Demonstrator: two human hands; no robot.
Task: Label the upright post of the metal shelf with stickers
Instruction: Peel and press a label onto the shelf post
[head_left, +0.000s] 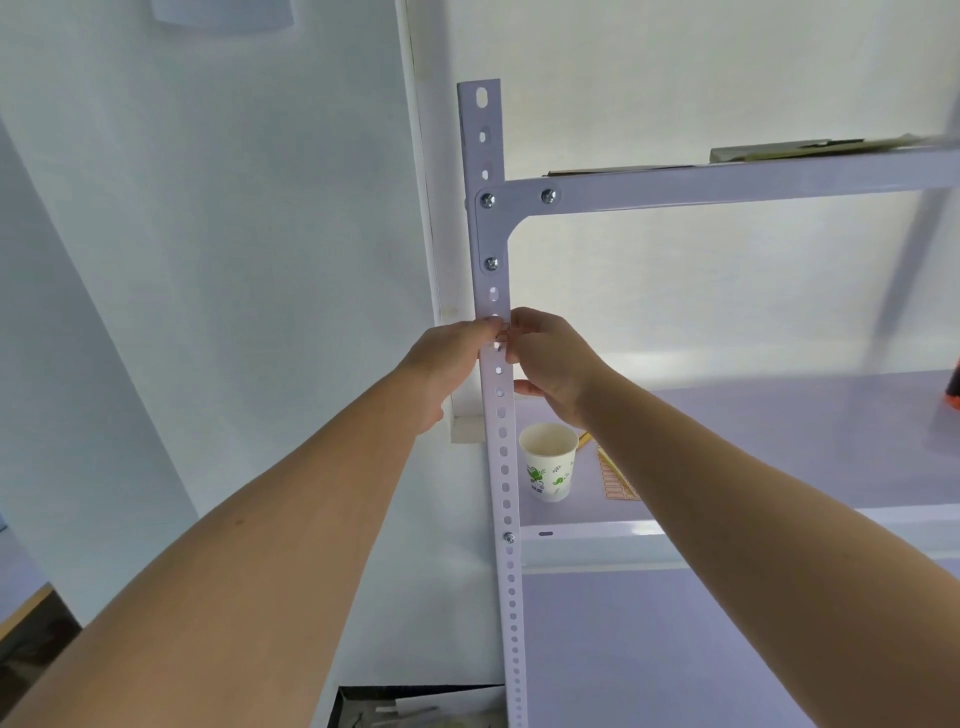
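The white perforated upright post (500, 447) of the metal shelf runs from top to bottom in the middle of the view. A small sticker (502, 327) with reddish print lies against the post below the upper bracket. My left hand (448, 364) reaches from the left, its fingertips on the sticker's left edge. From the right, my right hand (551, 358) pinches the sticker's other edge with its fingers bent. A sheet of stickers (615, 480) lies on the middle shelf board (779, 441), partly hidden by my right forearm.
A paper cup (548, 461) with a green print stands on the middle shelf just right of the post. The top shelf (727, 182) carries flat cardboard. A white wall is on the left. A dark box (415, 709) sits at the bottom.
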